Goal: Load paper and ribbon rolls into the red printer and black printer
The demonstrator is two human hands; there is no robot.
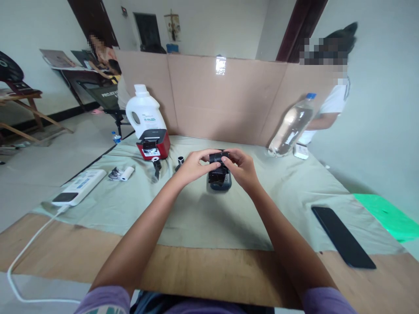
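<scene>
Head view, left to right: at the centre of the frame, pinching with thumb and fingers of the left hand (196,165) at the left end of a black roll (215,157), set crosswise just above a dark rounded device (223,188) on the counter (212,264), and gripping likewise at the right end with the right hand (241,167). Probably light and fairly firm, yet smooth enough to slip. Best taken by both ends with fingertips, sparing the glossy black strip (216,175) below, likely thin and easily creased.
</scene>
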